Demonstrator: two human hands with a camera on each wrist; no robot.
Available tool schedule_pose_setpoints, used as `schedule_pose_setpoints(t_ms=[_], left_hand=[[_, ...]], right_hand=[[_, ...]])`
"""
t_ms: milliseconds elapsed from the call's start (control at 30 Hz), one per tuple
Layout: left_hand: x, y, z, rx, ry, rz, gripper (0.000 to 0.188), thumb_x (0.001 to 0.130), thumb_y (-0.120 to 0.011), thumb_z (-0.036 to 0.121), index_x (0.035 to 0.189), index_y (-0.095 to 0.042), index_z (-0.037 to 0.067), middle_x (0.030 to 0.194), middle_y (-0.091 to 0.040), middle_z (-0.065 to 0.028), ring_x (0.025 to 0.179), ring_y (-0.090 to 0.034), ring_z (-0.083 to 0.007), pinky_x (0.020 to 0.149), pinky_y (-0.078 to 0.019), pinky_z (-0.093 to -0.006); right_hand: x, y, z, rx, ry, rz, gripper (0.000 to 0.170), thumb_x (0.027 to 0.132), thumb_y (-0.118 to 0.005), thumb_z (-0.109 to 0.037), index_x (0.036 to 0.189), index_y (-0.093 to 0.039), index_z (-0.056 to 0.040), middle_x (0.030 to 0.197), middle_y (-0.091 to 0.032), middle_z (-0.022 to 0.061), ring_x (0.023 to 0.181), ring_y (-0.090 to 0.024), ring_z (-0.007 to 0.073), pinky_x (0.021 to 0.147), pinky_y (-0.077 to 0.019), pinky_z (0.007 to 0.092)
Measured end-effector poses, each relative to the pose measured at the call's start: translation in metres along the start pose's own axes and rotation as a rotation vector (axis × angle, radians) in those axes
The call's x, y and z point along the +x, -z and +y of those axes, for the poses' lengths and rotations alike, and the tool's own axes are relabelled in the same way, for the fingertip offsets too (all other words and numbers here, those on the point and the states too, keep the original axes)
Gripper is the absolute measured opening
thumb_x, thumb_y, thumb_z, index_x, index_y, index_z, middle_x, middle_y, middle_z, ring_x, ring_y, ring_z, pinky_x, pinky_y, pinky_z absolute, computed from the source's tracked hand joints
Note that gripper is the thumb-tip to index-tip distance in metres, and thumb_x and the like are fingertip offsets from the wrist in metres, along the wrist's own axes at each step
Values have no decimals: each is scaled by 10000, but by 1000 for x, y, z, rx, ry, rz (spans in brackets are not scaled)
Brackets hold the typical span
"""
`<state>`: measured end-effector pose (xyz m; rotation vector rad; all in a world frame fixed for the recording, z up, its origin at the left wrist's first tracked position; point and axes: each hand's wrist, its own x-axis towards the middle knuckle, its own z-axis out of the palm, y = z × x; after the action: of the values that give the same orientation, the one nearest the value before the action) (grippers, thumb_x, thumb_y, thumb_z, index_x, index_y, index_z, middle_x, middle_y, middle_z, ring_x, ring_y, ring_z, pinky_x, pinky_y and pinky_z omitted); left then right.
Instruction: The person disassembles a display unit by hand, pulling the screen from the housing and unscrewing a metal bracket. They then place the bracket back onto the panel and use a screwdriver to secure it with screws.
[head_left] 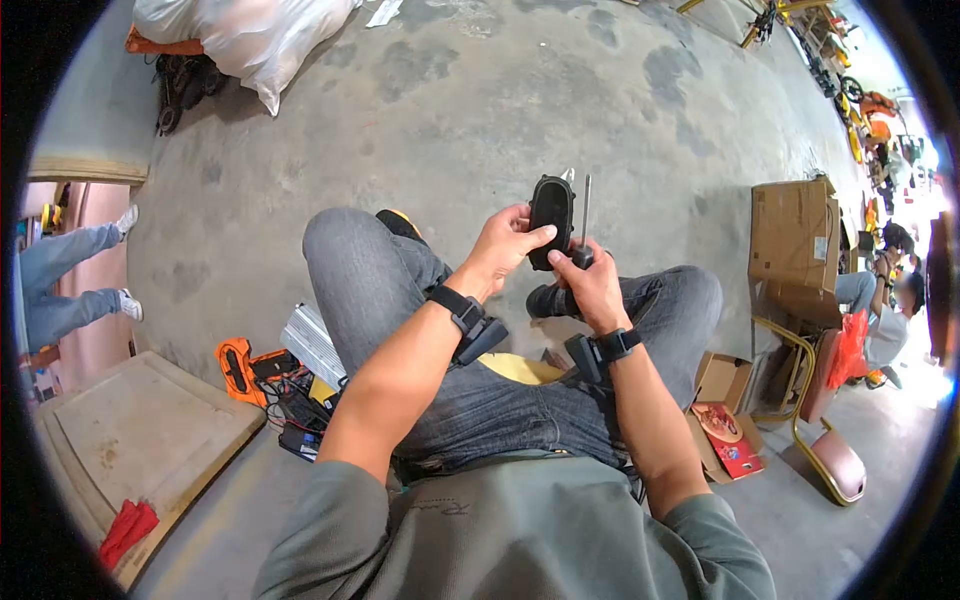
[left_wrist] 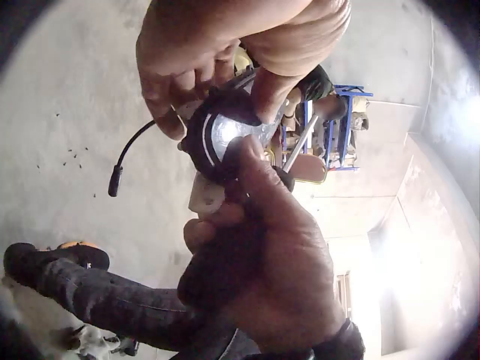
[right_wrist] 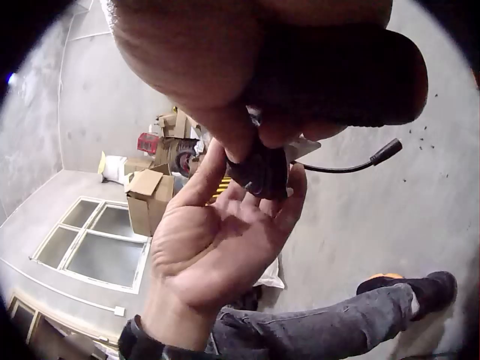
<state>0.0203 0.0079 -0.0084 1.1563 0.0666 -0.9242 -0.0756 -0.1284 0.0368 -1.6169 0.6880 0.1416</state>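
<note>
My left hand [head_left: 498,248] grips an oblong black housing [head_left: 551,205] by its side, thumb over the rim and fingers behind. The housing is a hollow shell with small lugs around its edge, tilted up in front of my knees. A short black cable [left_wrist: 124,157] with a plug end hangs from it, and light glints off a shiny surface inside in the left wrist view. My right hand [head_left: 598,288] holds a screwdriver [head_left: 588,210] by its black handle [right_wrist: 360,75], the shaft pointing away from me beside the housing. The right thumb also presses the housing's near end.
At my left lie an orange tool [head_left: 237,370], a silver ribbed case [head_left: 313,340] and a wooden panel [head_left: 150,430] with a red cloth [head_left: 128,528]. Cardboard boxes [head_left: 790,235] and a gold-framed chair [head_left: 838,465] stand right. A white sack [head_left: 265,45] lies ahead; other people are at both sides.
</note>
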Motion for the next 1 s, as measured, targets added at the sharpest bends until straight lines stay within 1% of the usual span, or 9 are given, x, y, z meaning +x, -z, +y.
schedule_pose_setpoints(t_ms=[167,333,600,700,733,767,800,833,1000], left_hand=[[2,5,-1,21,-1,-21,326,884,-723,117,1177,-612,25,1019,-680,-44,918,-639,-121,823,-521,-280],[2,5,-5,-24,-5,-38,323,890,-707,94,1190,-608,26,1024,-681,-46,913,-642,-126,830,-524,-286],[4,5,-3,-1,-47,-62,273,880,-696,74,1139,-632,18,1024,-678,-47,922,-630,-133,846,-508,-308],[2,1,-3,20,-76,-27,267,878,-691,64,1134,-633,14,1015,-677,-45,914,-626,-129,845,-508,-306],[3,1,-5,59,-83,-8,250,882,-685,64,1121,-635,10,1007,-678,-49,910,-627,-129,840,-507,-302],[3,0,-6,5,-80,-24,242,881,-689,67,1108,-636,6,996,-675,-47,901,-625,-126,834,-505,-297],[3,0,-6,28,-70,-6,244,880,-691,67,1110,-635,5,996,-674,-47,901,-623,-125,833,-504,-295],[2,-1,-4,53,-61,12,247,879,-692,67,1111,-635,4,995,-673,-46,900,-622,-124,833,-502,-294],[2,-5,-8,107,-96,32,261,879,-689,70,1126,-632,9,1023,-667,-37,917,-613,-122,844,-497,-288]], right_hand=[[0,2,-3,-49,22,-15,263,863,-746,-190,994,-612,-5,685,-583,-16,576,-513,62,517,-415,232],[1,2,3,3,24,-41,278,861,-753,-210,987,-612,-6,684,-585,-13,580,-521,63,523,-422,232],[3,1,6,-20,12,-48,285,867,-746,-211,1007,-607,-6,683,-585,-10,584,-521,66,528,-426,237],[6,-1,8,-23,34,-35,298,868,-742,-205,1029,-601,2,693,-586,-6,588,-522,69,529,-426,239],[6,-1,8,-32,54,-22,313,867,-740,-203,1048,-596,8,702,-589,-2,589,-524,70,529,-427,241],[5,-2,8,-40,72,-9,328,867,-738,-201,1067,-591,14,712,-593,1,591,-525,72,529,-428,242],[3,-2,4,-41,76,-4,382,865,-735,-200,1122,-577,35,723,-598,11,592,-528,76,531,-433,247],[2,-3,4,-40,89,-10,382,865,-735,-200,1122,-577,35,723,-598,11,592,-528,76,531,-433,247],[2,-1,7,-21,52,3,423,867,-733,-186,1172,-563,51,739,-601,23,591,-535,83,525,-431,243]])
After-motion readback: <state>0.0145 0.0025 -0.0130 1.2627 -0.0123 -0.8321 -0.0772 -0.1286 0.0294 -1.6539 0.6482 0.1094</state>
